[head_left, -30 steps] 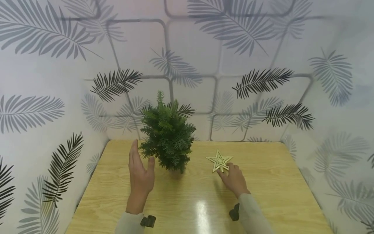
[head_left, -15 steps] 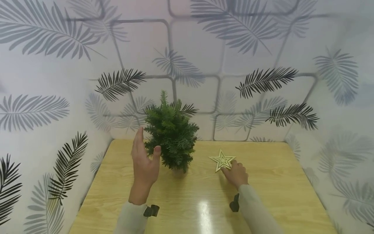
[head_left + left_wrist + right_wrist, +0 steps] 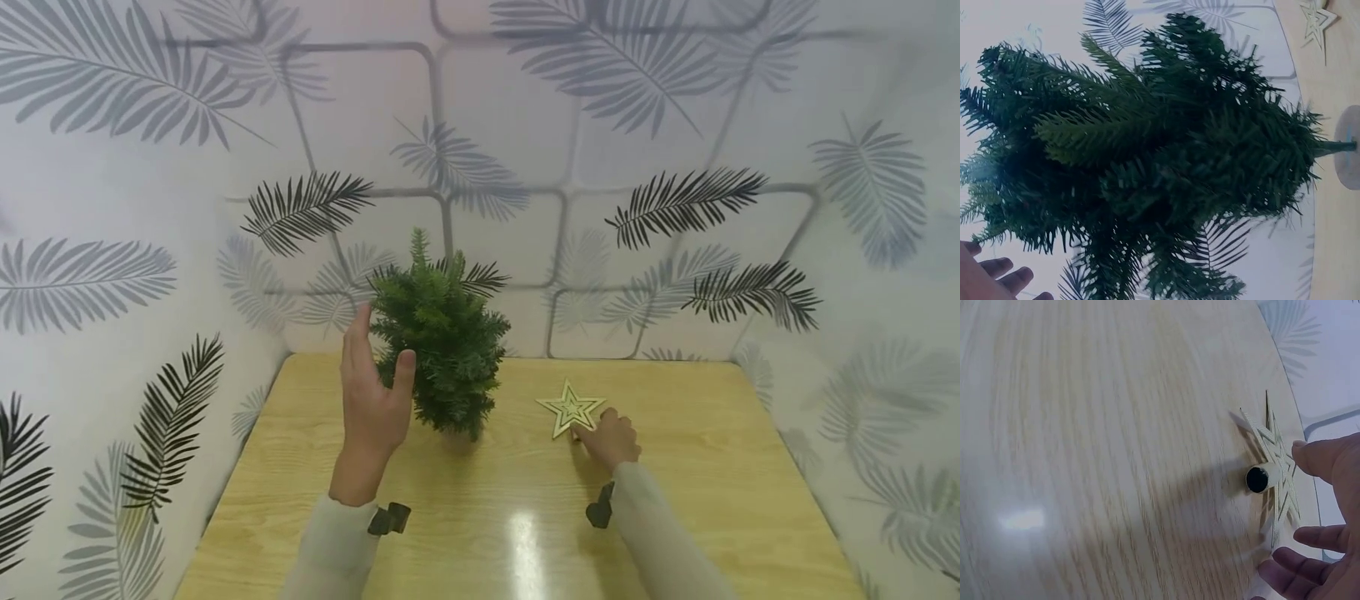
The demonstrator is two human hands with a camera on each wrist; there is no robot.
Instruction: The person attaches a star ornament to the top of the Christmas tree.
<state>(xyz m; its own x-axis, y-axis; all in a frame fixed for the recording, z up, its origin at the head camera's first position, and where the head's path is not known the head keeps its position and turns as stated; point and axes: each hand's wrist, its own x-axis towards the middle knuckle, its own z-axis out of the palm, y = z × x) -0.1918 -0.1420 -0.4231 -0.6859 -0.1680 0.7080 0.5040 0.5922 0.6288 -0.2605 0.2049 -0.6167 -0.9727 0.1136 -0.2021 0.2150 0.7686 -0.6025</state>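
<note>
A small artificial Christmas tree (image 3: 442, 342) stands upright on the table, its short stem set in a round base (image 3: 1349, 165) in the left wrist view. My left hand (image 3: 371, 400) is raised along the tree's left side, fingers straight and thumb spread; its fingertips (image 3: 1017, 279) show beyond the branches. To the right of the tree is a pale gold star tree topper (image 3: 570, 410) with a short hollow tube (image 3: 1260, 479) on its back. Around its right side my right hand (image 3: 611, 437) has thumb and fingers spread apart, with the thumb tip right at the star's edge.
The light wood table (image 3: 480, 533) runs back to a wall (image 3: 502, 108) printed with leaf shapes. More patterned wall closes in on both sides. Each wrist carries a small black camera mount (image 3: 390, 518).
My left hand has risen farther up beside the tree. My right hand has shifted slightly to the right at the star. The tree and the star stay in place.
</note>
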